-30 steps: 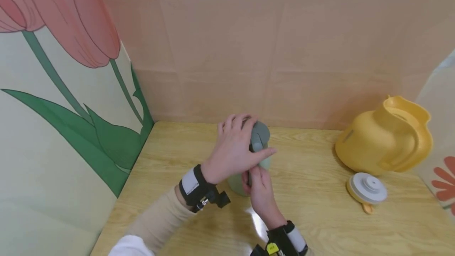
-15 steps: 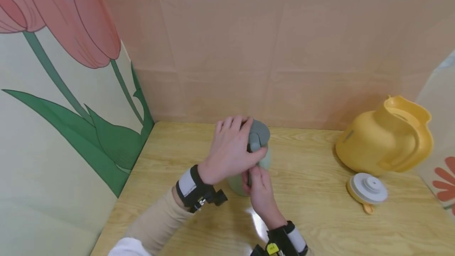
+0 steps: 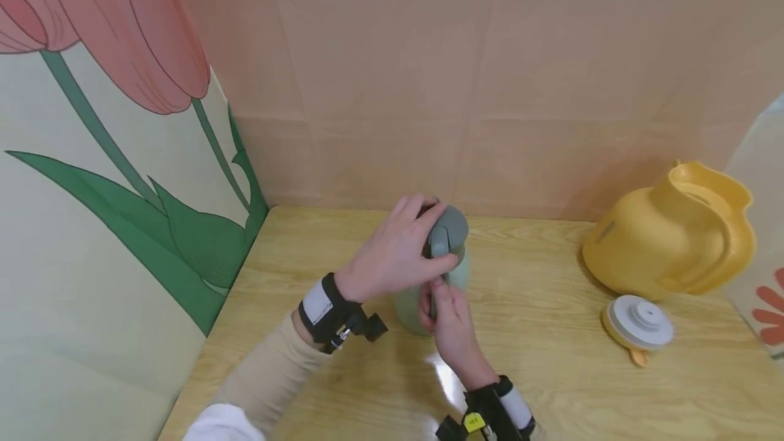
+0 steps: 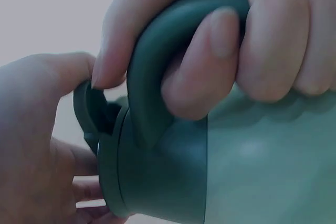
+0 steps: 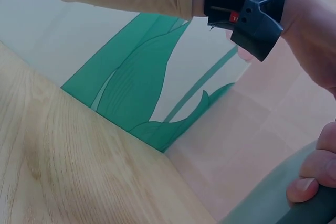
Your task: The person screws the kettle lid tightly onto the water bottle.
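Observation:
A pale green thermos jug (image 3: 412,315) with a dark green handle and a dark grey-green lid (image 3: 452,222) stands on the wooden table. My left hand (image 3: 395,250) grips the lid from the left, thumb toward the near side; in the left wrist view its fingers reach round the lid's far edge and its thumb lies by the raised tab (image 4: 85,109). My right hand (image 3: 454,329) holds the jug's handle (image 4: 144,72), several fingers curled through it. In the right wrist view, right fingertips (image 5: 310,179) show over the jug's green side.
A yellow jug (image 3: 655,243) without its lid stands at the right, handle toward the right. In front of it lies a round white and yellow lid (image 3: 641,324), white side up. The pink wall (image 3: 380,87) rises behind the table (image 3: 539,373), a tulip-printed panel (image 3: 184,223) at the left.
My left thumb has drawn in from pointing right to lying against the lid's near side, and the left fingers have bunched and shifted right over the lid. My right hand keeps its hold.

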Tool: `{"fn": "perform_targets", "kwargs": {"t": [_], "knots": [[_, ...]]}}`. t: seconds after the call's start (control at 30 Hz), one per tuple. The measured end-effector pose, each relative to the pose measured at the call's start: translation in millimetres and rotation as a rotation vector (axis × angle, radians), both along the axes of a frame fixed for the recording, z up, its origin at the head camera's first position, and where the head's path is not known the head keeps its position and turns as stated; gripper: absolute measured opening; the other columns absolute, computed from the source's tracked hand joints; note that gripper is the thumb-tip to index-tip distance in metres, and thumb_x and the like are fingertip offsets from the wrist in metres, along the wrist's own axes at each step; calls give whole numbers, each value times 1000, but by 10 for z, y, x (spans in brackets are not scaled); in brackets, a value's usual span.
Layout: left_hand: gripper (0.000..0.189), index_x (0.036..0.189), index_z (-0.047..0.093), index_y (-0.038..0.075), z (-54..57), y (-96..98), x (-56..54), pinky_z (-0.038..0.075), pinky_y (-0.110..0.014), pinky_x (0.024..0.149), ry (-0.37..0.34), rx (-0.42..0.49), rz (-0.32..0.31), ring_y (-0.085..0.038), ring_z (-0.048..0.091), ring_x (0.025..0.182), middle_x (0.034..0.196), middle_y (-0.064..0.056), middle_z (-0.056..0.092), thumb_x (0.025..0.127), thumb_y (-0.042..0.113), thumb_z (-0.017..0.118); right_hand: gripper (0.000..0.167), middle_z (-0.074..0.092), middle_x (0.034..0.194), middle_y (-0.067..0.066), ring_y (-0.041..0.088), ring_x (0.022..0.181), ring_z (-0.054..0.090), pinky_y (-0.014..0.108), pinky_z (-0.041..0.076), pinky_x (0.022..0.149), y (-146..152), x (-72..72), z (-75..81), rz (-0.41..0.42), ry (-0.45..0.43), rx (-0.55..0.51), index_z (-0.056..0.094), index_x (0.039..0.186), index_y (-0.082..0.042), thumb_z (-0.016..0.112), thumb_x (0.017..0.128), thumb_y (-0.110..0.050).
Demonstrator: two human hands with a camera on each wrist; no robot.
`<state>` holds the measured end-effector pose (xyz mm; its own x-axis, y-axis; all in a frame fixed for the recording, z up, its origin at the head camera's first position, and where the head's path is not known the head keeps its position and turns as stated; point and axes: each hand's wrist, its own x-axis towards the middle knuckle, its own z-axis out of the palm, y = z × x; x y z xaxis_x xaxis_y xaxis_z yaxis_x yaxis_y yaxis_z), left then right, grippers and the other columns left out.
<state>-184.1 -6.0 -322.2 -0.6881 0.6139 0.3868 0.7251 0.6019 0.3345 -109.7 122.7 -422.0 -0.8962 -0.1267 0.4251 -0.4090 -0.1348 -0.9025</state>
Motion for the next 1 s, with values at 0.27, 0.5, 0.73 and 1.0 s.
{"fn": "perform_targets", "kwargs": {"t": [0.27,0.5,0.73,1.0], "knots": [[77,147,52,6,-58,-18,-40,48,-29,90,10,56,-27,-20,45,124,139,-5,49,87,49,73,51,29,49,8,23,39,23,33,18,36,11,-6,-14,13,3,-23,39,70,0,21,114,-17],[77,142,55,10,-302,12,-33,43,-32,102,19,302,-11,-17,44,131,146,-5,47,82,51,81,53,36,49,8,20,41,33,30,27,38,65,-9,-9,-26,-53,62,44,69,-2,24,115,-21],[92,158,27,11,-621,60,385,35,-50,110,-125,545,90,-21,27,142,158,-9,24,89,47,76,35,57,77,2,15,73,56,28,46,69,264,85,-49,-241,-87,331,62,87,-6,39,112,-16],[64,146,35,9,-801,122,730,46,-42,99,-495,716,20,-21,49,121,140,-7,43,98,35,68,41,68,92,14,23,83,68,37,58,66,667,11,-152,-395,-161,252,63,103,2,34,113,-26]]}}
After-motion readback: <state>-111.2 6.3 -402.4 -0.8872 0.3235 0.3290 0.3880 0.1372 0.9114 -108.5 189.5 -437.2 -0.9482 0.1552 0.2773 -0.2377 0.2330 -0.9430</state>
